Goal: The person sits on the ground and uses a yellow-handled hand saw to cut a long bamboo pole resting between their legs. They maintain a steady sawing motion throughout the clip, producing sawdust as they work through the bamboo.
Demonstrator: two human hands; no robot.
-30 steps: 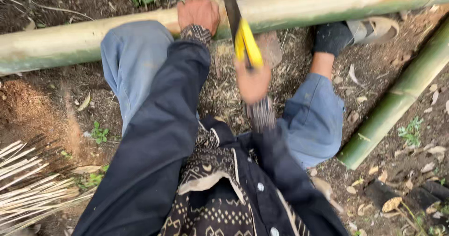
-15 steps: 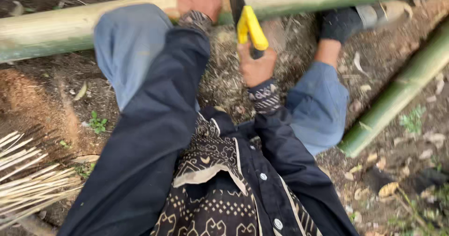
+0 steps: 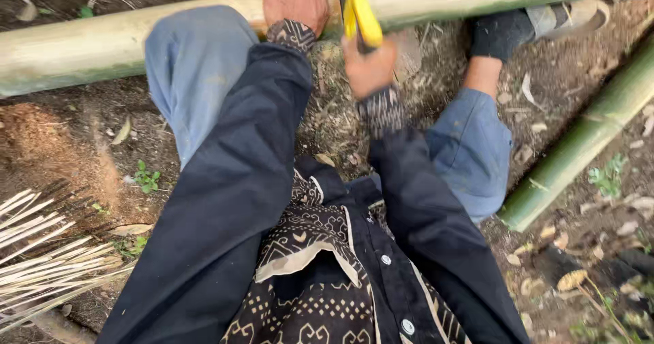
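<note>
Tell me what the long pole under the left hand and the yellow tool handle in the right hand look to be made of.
The pole looks like raw bamboo: pale green-yellow, smooth, round skin with a matte sheen, unfinished. The handle looks like moulded plastic or rubber, by its glossy, even bright yellow; which one is unclear. The left hand rests on the pole; the right hand grips the handle.
</note>
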